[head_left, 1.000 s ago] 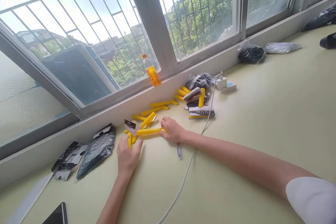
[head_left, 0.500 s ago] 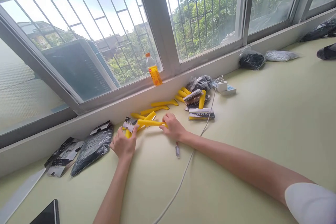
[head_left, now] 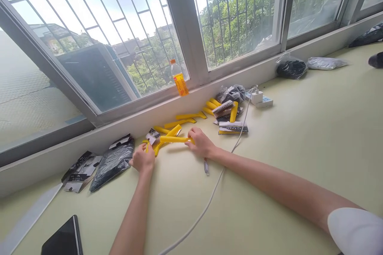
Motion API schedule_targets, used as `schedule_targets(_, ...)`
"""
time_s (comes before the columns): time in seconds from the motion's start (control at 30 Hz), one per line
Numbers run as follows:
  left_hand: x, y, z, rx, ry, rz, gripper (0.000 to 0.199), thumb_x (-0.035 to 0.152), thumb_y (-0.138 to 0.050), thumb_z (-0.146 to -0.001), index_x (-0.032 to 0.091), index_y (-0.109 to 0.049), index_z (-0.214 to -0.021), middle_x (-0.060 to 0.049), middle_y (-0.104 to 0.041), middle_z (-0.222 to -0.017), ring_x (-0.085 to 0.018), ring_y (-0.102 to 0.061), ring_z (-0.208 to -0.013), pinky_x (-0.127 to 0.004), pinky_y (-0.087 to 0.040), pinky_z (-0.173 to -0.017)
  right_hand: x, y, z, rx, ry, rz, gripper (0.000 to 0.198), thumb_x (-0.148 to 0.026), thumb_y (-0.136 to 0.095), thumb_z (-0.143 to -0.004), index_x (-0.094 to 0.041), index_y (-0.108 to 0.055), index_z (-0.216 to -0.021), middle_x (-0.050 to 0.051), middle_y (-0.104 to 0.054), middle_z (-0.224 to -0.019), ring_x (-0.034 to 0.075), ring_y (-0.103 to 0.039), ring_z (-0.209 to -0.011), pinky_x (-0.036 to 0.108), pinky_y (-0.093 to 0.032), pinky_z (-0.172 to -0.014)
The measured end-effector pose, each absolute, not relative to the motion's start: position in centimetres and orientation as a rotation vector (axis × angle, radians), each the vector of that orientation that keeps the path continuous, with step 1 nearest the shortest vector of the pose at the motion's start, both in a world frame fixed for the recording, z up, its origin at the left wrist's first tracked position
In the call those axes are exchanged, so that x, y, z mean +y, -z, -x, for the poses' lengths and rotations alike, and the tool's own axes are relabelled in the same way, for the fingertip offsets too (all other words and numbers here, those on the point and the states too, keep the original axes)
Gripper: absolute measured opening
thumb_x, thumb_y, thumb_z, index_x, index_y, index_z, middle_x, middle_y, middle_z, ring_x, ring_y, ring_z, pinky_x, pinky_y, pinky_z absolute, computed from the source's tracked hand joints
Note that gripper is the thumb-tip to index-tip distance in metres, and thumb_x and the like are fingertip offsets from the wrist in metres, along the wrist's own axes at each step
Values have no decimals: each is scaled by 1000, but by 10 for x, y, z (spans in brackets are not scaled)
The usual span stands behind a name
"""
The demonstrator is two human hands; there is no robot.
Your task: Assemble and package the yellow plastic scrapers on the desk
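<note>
My right hand (head_left: 200, 142) is closed around the right end of a yellow plastic tool. Its straight handle (head_left: 174, 139) points left, over other yellow tools (head_left: 168, 137) lying on the table. My left hand (head_left: 143, 157) pinches at a small yellow piece (head_left: 147, 147) at the left side of this pile; the fingers hide most of it. Just above that hand, a printed black-and-white card (head_left: 152, 136) rests against the yellow tools. Two more yellow tools (head_left: 191, 116) lie behind, near the wall. A small screwdriver with a clear handle (head_left: 206, 166) lies below my right wrist.
On the right are carded yellow tools (head_left: 233, 127), a white cable (head_left: 209, 203) and a charger (head_left: 256, 96). At left lie a black plastic-wrapped packet (head_left: 113, 163), printed cards (head_left: 80, 171) and a phone (head_left: 62, 239). An orange drink bottle (head_left: 180, 83) stands on the sill.
My left hand has let go of the printed card and drawn slightly down, its fingertips now at a yellow piece. My right hand keeps its hold. The view has shifted a little.
</note>
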State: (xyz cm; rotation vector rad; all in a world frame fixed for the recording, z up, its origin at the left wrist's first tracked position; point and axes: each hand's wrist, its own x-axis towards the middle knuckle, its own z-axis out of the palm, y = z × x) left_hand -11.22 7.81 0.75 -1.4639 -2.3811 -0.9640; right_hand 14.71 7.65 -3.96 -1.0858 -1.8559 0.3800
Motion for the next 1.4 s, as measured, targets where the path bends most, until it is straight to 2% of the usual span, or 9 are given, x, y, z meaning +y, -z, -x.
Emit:
schedule_targets(0.13, 83, -6, 110, -2190, 780, 1597, 72, 67, -52, -86, 20, -59, -139, -21, -69, -129, -39, -58, -126, -58, -36, -107, 76, 40, -146, -1838, -384, 1087, 15, -19, -72, -90, -14, -58, -90, 7, -56, -104, 20, -53, -101, 35, -47, -93)
schedule_targets(0.4, 105, -6, 115, -2138, 442, 1519, 69, 64, -34, -92, 18, -59, -138, -19, -74, -90, -35, -69, -93, -57, -32, -107, 77, 38, -145, -1854, -372, 1106, 16, -22, -73, -89, -15, -59, -90, 7, -56, -104, 20, -53, -99, 35, -47, -92)
schedule_targets(0.5, 107, -13, 116, -2202, 321, 1536, 69, 65, -31, -91, 16, -67, -123, -20, -74, -88, -36, -69, -94, -62, -24, -113, 77, 38, -145, -1849, -377, 1108, 16, -21, -73, -90, -15, -58, -89, 7, -56, -104, 20, -54, -100, 34, -47, -91)
schedule_targets(0.57, 108, -19, 113, -2170, 253, 1573, 65, 61, -35, -91, 14, -68, -121, -22, -74, -93, -38, -67, -102, -67, -18, -116, 76, 38, -145, -1841, -380, 1110, 16, -21, -72, -90, -15, -57, -88, 7, -55, -102, 20, -54, -100, 34, -47, -91)
schedule_targets(0.63, 111, -25, 107, -2068, 261, 1653, 64, 52, -39, -92, 12, -59, -137, -24, -73, -110, -39, -62, -115, -70, -19, -116, 76, 37, -145, -1837, -384, 1115, 17, -21, -73, -90, -15, -57, -89, 6, -55, -102, 20, -54, -100, 34, -47, -91)
schedule_targets(0.73, 118, -31, 95, -1992, 341, 1774, 70, 36, -44, -90, 15, -38, -156, -23, -63, -139, -39, -54, -131, -68, -31, -113, 76, 36, -145, -1847, -383, 1122, 18, -23, -73, -90, -15, -58, -90, 7, -56, -104, 20, -53, -100, 34, -47, -92)
schedule_targets(0.83, 125, -30, 88, -2148, 391, 1827, 75, 36, -51, -87, 17, -36, -158, -23, -64, -138, -40, -58, -127, -59, -46, -103, 75, 33, -145, -1853, -376, 1143, 18, -25, -73, -91, -15, -58, -91, 7, -56, -105, 20, -53, -98, 35, -47, -91)
schedule_targets(1.1, 129, -25, 125, -2317, 693, 1571, 47, 35, -44, -91, 21, -73, -124, -23, -73, -115, -42, -69, -106, -49, -52, -85, 73, 31, -143, -1869, -361, 1165, 19, -25, -74, -90, -16, -58, -93, 7, -56, -106, 20, -53, -97, 35, -47, -92)
schedule_targets(1.4, 88, -15, 117, -1934, 1159, 1597, 30, 43, -49, -93, 22, -65, -106, -9, -74, -88, -24, -66, -72, -30, -38, -66, 72, 27, -142, -1854, -348, 1177, 19, -27, -74, -91, -15, -59, -94, 8, -57, -106, 21, -53, -99, 35, -47, -91)
